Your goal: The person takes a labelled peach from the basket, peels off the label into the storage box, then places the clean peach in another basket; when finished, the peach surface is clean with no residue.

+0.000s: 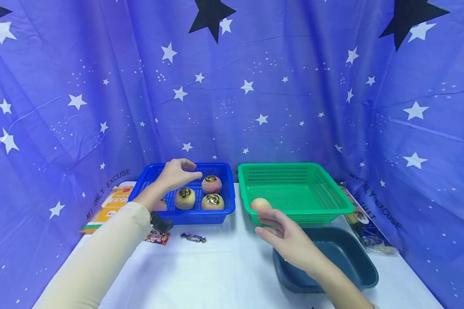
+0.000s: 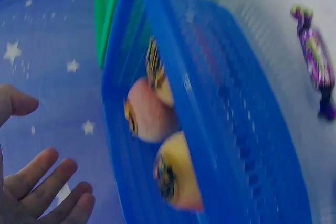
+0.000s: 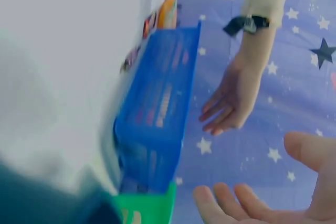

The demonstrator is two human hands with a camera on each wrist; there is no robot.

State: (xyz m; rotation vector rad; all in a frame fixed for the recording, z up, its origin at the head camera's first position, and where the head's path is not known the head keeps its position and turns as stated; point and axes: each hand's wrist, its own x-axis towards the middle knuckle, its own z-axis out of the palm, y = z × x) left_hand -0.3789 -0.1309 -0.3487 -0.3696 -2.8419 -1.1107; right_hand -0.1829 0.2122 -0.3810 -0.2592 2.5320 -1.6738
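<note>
My left hand [image 1: 178,175] is over the blue basket [image 1: 150,171], thumb and fingers apart with nothing between them; the left wrist view shows the same bare fingers [image 2: 50,182] beside the rim. Several peaches with dark and gold stickers lie in that basket, among them a pink peach [image 1: 211,186] at the back and a yellowish peach [image 1: 184,200] near the middle. In front of the green basket [image 1: 313,212] my right hand [image 1: 288,240] hovers, fingers loosely bent and holding nothing. One pale peach [image 1: 261,204] sits in the green basket's near left corner, just beyond that hand.
A dark teal tub [image 1: 342,253] stands at the right, partly under my right forearm. On the white table lie a purple-wrapped candy [image 1: 193,237] and a red packet [image 1: 157,237]. An orange and yellow bag [image 1: 110,206] is at left, a dark packet [image 1: 367,227] at right.
</note>
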